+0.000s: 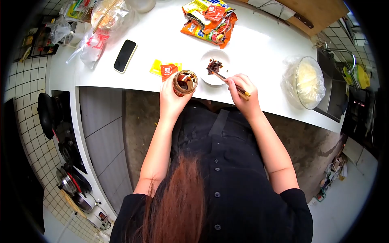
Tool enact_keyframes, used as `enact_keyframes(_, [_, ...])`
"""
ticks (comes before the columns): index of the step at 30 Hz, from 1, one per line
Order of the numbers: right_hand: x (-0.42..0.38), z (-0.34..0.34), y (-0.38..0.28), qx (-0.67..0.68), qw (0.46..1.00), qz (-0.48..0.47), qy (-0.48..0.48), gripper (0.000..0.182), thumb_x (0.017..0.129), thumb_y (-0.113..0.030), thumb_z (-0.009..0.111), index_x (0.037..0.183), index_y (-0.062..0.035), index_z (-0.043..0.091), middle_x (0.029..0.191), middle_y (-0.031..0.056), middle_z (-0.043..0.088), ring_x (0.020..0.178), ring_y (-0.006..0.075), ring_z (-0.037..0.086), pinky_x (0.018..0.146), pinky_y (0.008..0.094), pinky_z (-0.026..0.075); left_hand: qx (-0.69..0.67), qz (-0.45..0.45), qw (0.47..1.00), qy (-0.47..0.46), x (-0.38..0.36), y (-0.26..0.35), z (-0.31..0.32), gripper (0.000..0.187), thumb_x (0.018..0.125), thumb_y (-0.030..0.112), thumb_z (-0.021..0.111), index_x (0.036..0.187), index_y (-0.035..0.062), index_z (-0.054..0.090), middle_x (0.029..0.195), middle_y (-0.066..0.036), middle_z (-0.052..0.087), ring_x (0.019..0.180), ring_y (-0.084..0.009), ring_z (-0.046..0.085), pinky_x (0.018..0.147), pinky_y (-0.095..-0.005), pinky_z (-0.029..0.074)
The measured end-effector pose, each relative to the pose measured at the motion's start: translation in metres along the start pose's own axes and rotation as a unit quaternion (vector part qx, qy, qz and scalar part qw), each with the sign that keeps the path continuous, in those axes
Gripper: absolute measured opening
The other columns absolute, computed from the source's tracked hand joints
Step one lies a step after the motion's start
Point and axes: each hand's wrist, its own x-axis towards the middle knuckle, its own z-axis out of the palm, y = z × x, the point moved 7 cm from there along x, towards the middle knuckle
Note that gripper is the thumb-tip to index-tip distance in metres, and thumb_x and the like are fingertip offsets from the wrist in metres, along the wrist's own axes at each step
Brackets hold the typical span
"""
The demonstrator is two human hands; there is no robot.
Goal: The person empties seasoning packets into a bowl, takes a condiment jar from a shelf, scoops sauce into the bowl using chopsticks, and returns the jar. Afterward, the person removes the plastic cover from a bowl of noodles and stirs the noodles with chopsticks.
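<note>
Two hands work over a white counter [259,52] with a jar, a bowl and chopsticks between them. The glass jar [185,83] has its mouth uncovered and turned up toward the head camera; dark reddish-brown sauce smears its inner wall, and more sits lower down inside. It is at the counter's front edge, just left of the bowl. White and round, the bowl [208,77] stands on the counter near that edge, holding a small clump of dark, glossy food [214,66] (brown to nearly black, with stray bits beside it). The chopsticks [239,89] are dark along the shaft, with golden ends, and their tips reach into the bowl at the clump.

The left hand [171,101] is wrapped around the jar, grasping it by the side, the forearm running forward from the body. The right hand [245,95] pinches the chopsticks with the fingers bent, the back of the hand largely up, its forearm angled inward from the right; the sticks slant down to the left.

Red and yellow sachets [169,70] lie just beyond the left hand, and a phone [125,56] rests farther left.
</note>
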Motion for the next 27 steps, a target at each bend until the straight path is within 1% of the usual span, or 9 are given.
enact_keyframes(3, [0.001,-0.011,0.003,-0.023,0.999,0.03,0.019,0.003,0.087,0.001,0.064,0.09,0.0021,0.065,0.081,0.0143,0.062,0.076,0.0287,0.062,0.069,0.034,0.051,0.002,0.005,1.0,-0.007,0.0,0.002,-0.001,0.061,0.065,0.017,0.086,0.118,0.0025,0.059,0.107,-0.014,0.066,0.102,-0.0281,0.064,0.091,-0.0377,0.05])
enact_keyframes(4, [0.003,-0.015,0.008,-0.002,0.996,0.089,0.024,0.004,0.087,0.001,0.064,0.091,0.0022,0.066,0.082,0.0143,0.062,0.077,0.0285,0.063,0.07,0.0341,0.051,-0.001,0.002,1.0,-0.007,0.0,0.002,-0.001,0.061,0.065,0.017,0.086,0.117,0.0024,0.059,0.107,-0.014,0.066,0.102,-0.0283,0.064,0.091,-0.0378,0.05])
enact_keyframes(6, [0.007,-0.011,0.006,0.001,0.998,0.061,0.027,0.005,0.086,0.001,0.065,0.091,0.0023,0.066,0.082,0.0143,0.062,0.075,0.0276,0.063,0.069,0.0336,0.051,-0.005,-0.002,1.0,-0.007,0.0,0.002,-0.002,0.061,0.064,0.018,0.087,0.117,0.0022,0.059,0.107,-0.014,0.066,0.102,-0.0289,0.064,0.091,-0.038,0.05])
enact_keyframes(8, [0.007,0.002,0.0,0.0,1.0,-0.024,0.011,0.005,0.086,0.001,0.065,0.091,0.0024,0.066,0.082,0.0139,0.062,0.073,0.0263,0.063,0.067,0.0328,0.05,-0.009,0.003,1.0,-0.009,0.0,0.0,-0.002,0.061,0.064,0.018,0.087,0.117,0.0021,0.059,0.107,-0.014,0.066,0.102,-0.0289,0.064,0.091,-0.038,0.05])
enact_keyframes(13, [0.008,-0.017,0.008,-0.024,0.996,0.076,0.037,0.003,0.087,0.001,0.064,0.089,0.0027,0.065,0.082,0.0135,0.063,0.07,0.0263,0.062,0.065,0.0319,0.05,-0.002,0.003,1.0,-0.005,0.001,0.006,-0.007,0.06,0.064,0.018,0.087,0.116,0.0019,0.06,0.107,-0.015,0.066,0.103,-0.029,0.064,0.091,-0.0382,0.05])
enact_keyframes(17, [0.01,-0.002,-0.003,-0.006,1.0,-0.014,0.007,0.004,0.088,0.0,0.063,0.088,0.0029,0.066,0.081,0.0138,0.063,0.07,0.0248,0.063,0.065,0.0316,0.05,0.003,-0.01,1.0,-0.013,-0.001,0.004,-0.006,0.062,0.065,0.018,0.087,0.117,0.0014,0.059,0.108,-0.015,0.065,0.103,-0.0289,0.064,0.091,-0.038,0.05])
enact_keyframes(20, [0.006,-0.021,0.005,0.014,0.996,0.083,0.029,0.004,0.088,0.0,0.064,0.089,0.0024,0.066,0.082,0.0142,0.063,0.07,0.0262,0.063,0.066,0.0318,0.051,-0.007,-0.019,1.0,-0.011,-0.001,0.005,-0.008,0.063,0.065,0.018,0.087,0.119,0.0011,0.058,0.11,-0.015,0.064,0.104,-0.0282,0.063,0.092,-0.0375,0.05])
enact_keyframes(21, [0.01,-0.028,-0.003,-0.003,0.995,0.078,0.059,0.004,0.087,-0.001,0.064,0.088,0.0017,0.067,0.081,0.0141,0.063,0.069,0.0273,0.062,0.066,0.0326,0.051,-0.011,-0.022,1.0,-0.011,-0.001,0.007,-0.009,0.064,0.065,0.019,0.087,0.119,0.0011,0.058,0.11,-0.015,0.064,0.105,-0.0279,0.063,0.092,-0.0373,0.05])
enact_keyframes(27, [0.011,-0.004,-0.011,-0.011,1.0,-0.025,0.005,0.003,0.086,-0.001,0.066,0.087,0.002,0.065,0.08,0.0137,0.062,0.07,0.0292,0.061,0.066,0.035,0.049,-0.012,-0.02,1.0,-0.011,0.003,0.011,-0.009,0.062,0.063,0.018,0.087,0.117,0.0013,0.059,0.111,-0.014,0.065,0.105,-0.0306,0.063,0.093,-0.0397,0.049])
